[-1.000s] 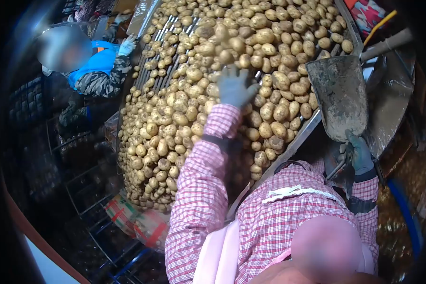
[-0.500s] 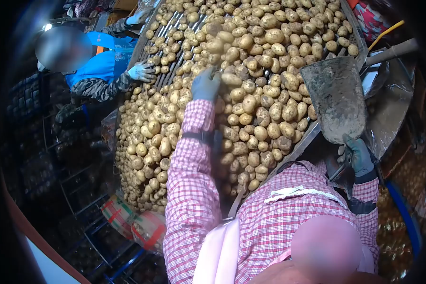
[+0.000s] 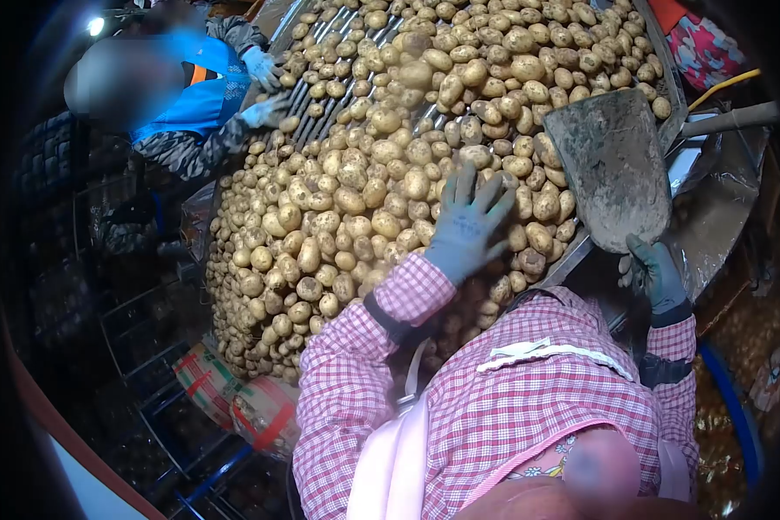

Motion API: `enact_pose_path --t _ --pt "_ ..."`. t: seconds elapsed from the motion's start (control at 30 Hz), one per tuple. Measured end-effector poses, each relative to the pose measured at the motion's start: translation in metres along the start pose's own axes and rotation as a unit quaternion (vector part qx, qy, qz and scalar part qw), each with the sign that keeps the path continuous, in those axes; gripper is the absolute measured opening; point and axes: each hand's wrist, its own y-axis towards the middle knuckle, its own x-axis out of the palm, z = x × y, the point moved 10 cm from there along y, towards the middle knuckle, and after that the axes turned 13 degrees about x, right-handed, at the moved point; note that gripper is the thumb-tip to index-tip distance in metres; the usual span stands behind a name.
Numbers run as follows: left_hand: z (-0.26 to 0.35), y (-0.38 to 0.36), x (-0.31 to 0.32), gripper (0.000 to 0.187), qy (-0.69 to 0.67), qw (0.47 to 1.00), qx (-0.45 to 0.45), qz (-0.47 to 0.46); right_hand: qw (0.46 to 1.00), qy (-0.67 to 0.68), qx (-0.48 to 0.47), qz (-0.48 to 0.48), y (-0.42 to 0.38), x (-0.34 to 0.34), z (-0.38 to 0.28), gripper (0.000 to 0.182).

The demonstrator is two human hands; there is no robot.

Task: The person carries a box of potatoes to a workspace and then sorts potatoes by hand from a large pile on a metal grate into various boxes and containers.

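Spreading the fingers of the left hand (image 3: 466, 232) wide on potatoes (image 3: 351, 201) heaped across the slatted worktop (image 3: 308, 130). Curling the fingers of the right hand (image 3: 660, 276) at the lower edge of a dirty scoop (image 3: 614, 173), not showing clearly whether pinching or merely touching it. Facing a co-worker (image 3: 217, 82) at the far left.

A single view, worn on the head, looks steeply down and forward from above, its upper edge facing away from the wearer across the potatoes (image 3: 321, 225). The wearer's checked shirt (image 3: 537, 381) looms close from four to seven o'clock; the left hand (image 3: 468, 230) lies near the centre and the right hand (image 3: 659, 277) at three. A co-worker (image 3: 195, 91) at ten o'clock is farther off, also seen from above. The lens is very wide, bending straight lines, with dark rounded borders.
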Motion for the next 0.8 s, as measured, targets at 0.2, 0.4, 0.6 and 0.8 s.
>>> enact_pose_path --t 0.2,0.4,0.6,0.8 --pt "-0.034 0.024 0.002 0.072 0.061 0.998 -0.007 -0.003 0.998 -0.051 -0.019 0.014 -0.014 0.016 -0.025 0.04" --pt "-0.176 -0.007 -0.041 0.075 0.187 0.949 -0.251 -0.039 0.999 -0.044 -0.022 0.002 -0.01 0.013 -0.019 0.042" --pt "-0.042 -0.074 -0.063 0.067 0.033 0.994 -0.1 -0.01 0.998 0.028 -0.049 -0.005 -0.009 0.016 -0.013 0.039" --pt "0.003 -0.102 -0.009 0.065 0.093 0.995 -0.034 -0.003 0.991 -0.046 -0.087 -0.094 0.011 0.023 -0.017 0.036"
